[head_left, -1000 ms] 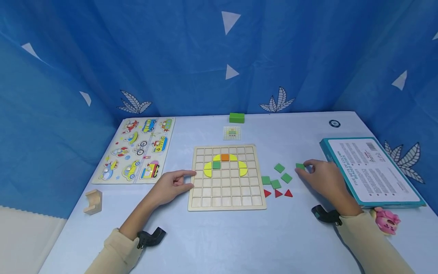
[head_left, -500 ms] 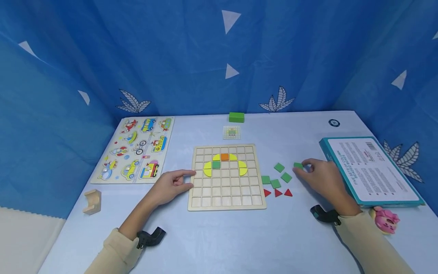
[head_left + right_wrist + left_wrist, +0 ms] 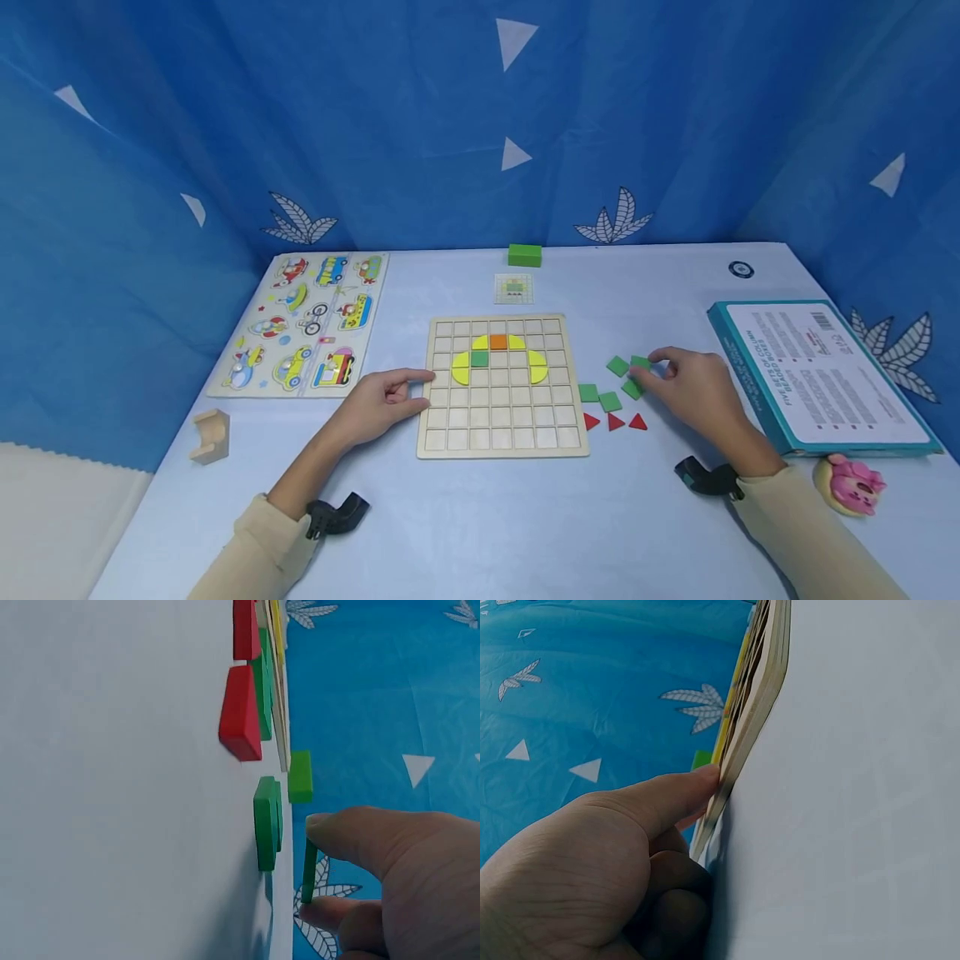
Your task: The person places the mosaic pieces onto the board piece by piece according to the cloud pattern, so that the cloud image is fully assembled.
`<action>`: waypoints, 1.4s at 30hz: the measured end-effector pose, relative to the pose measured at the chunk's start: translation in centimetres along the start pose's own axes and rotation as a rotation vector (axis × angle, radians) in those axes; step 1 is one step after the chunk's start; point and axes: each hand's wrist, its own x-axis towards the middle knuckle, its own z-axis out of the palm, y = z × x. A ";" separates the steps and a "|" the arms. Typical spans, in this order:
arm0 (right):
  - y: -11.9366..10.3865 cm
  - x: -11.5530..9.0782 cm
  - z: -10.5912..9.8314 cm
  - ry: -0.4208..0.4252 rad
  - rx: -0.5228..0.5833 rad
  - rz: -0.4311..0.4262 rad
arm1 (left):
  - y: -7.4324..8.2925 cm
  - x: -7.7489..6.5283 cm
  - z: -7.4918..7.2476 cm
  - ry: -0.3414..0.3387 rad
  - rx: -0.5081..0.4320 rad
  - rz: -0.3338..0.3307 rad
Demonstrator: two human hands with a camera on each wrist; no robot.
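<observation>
A wooden grid board point(image 3: 489, 416) lies mid-table with several yellow rounded pieces point(image 3: 537, 367), an orange square point(image 3: 498, 342) and a green square point(image 3: 478, 359) in its upper cells. My left hand point(image 3: 381, 405) touches the board's left edge with extended thumb and index finger; the left wrist view shows the thumb point(image 3: 667, 799) against the side and other fingers curled below. My right hand point(image 3: 699, 390) pinches a green square tile point(image 3: 310, 871) between thumb and finger, raised off the table. Beneath and left of it lie several loose green tiles point(image 3: 610, 402) and three red triangles point(image 3: 616, 422).
A small pattern card point(image 3: 513, 288) and a green block point(image 3: 524, 256) lie behind the board. At left are a vehicle puzzle point(image 3: 300, 321) and a curved wooden piece point(image 3: 211, 436). A teal-edged box point(image 3: 825, 375) and a pink figurine point(image 3: 851, 485) flank my right arm.
My right hand has carried the green tile leftward, over the other loose tiles. The left hand stays at the board's edge. The head view has shifted slightly.
</observation>
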 end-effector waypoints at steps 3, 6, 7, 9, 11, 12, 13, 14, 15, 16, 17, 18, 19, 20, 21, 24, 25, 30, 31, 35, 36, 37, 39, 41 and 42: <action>-0.8 0.0 0.2 -0.007 0.008 0.002 | 0.0 0.2 0.0 -0.001 0.004 0.003; -1.9 0.2 0.6 -0.032 0.011 -0.003 | 0.0 0.3 0.0 -0.004 0.003 0.002; -2.3 0.3 0.9 -0.044 0.013 -0.008 | 0.0 0.3 0.0 -0.006 0.000 0.000; -3.2 0.4 1.4 -0.066 0.012 -0.031 | 0.0 0.3 0.0 -0.011 -0.007 -0.002; -4.0 0.5 2.0 -0.088 0.010 -0.060 | 0.0 0.3 0.1 -0.016 -0.014 -0.003; -4.5 0.6 2.2 -0.098 0.012 -0.075 | 0.0 0.3 0.1 -0.018 -0.015 -0.003; -4.9 0.7 2.4 -0.109 0.013 -0.092 | 0.0 0.3 0.2 -0.020 -0.015 -0.004; -5.3 0.8 2.6 -0.118 0.014 -0.107 | 0.0 0.3 0.2 -0.021 -0.013 -0.006; -5.8 0.8 2.8 -0.126 0.016 -0.120 | 0.0 0.2 0.2 -0.019 -0.010 -0.008; -6.2 1.0 3.0 -0.131 0.016 -0.133 | 0.0 0.2 0.2 -0.017 -0.008 -0.010; -6.7 1.1 3.1 -0.134 0.019 -0.148 | 0.1 0.1 0.2 -0.014 -0.004 -0.011; -7.1 1.3 3.2 -0.138 0.023 -0.159 | 0.1 0.1 0.1 -0.011 -0.001 -0.012; -7.4 1.4 3.3 -0.137 0.023 -0.173 | 0.1 0.1 0.1 -0.008 0.001 -0.012; -7.8 1.6 3.4 -0.135 0.022 -0.187 | 0.1 0.0 0.1 -0.005 0.001 -0.012; -8.2 1.7 3.5 -0.132 0.026 -0.199 | 0.1 0.0 0.1 -0.002 0.000 -0.010; -9.1 2.2 3.8 -0.127 0.027 -0.219 | 0.2 0.0 0.0 -0.002 -0.007 -0.004; -9.4 2.3 3.8 -0.129 0.024 -0.224 | 0.2 0.1 0.0 -0.003 -0.011 -0.004; -11.0 2.7 4.3 -0.168 0.027 -0.215 | 0.2 0.0 0.0 -0.004 -0.011 -0.007; -11.3 2.7 4.4 -0.177 0.026 -0.215 | 0.2 0.0 0.0 -0.003 -0.010 -0.008; -12.4 3.1 5.0 -0.181 0.000 -0.233 | 0.2 -0.1 -0.1 0.002 -0.007 -0.013; -12.6 3.2 5.2 -0.178 -0.010 -0.241 | 0.1 -0.1 -0.1 0.003 -0.009 -0.013; -12.8 3.3 5.3 -0.174 -0.020 -0.246 | 0.1 -0.1 -0.1 0.003 -0.008 -0.012; -13.2 3.5 5.7 -0.170 -0.029 -0.252 | 0.1 0.0 -0.1 0.001 -0.009 -0.010; -13.5 3.7 6.0 -0.166 -0.023 -0.248 | 0.0 0.0 -0.1 -0.001 -0.013 -0.005; -13.6 3.8 6.2 -0.163 -0.018 -0.245 | 0.0 0.0 0.0 -0.003 -0.014 -0.002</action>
